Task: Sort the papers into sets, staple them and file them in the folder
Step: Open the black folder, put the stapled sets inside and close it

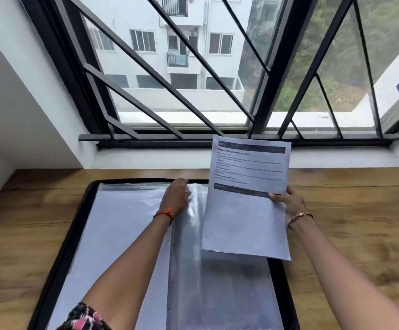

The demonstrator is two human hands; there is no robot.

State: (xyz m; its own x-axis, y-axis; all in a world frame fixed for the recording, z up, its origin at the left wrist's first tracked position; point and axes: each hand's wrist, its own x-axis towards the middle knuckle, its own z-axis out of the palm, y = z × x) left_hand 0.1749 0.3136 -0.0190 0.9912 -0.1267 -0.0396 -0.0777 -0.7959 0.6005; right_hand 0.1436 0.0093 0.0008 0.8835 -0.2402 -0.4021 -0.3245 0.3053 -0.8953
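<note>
Now right hand [289, 201] fingers pinch papers [247, 198] at right edge; left hand [177, 194] fingers flat, loose on folder [112, 234] sleeve.

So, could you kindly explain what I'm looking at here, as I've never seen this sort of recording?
There is no machine here: one camera worn on a person's head looks forward and down at their two bare hands. An open folder of clear plastic sleeves lies on a wooden table under a barred window. The left hand rests at the top of a sleeve near the spine. The right hand holds a set of printed papers by its right edge, above the folder's right page.
</note>
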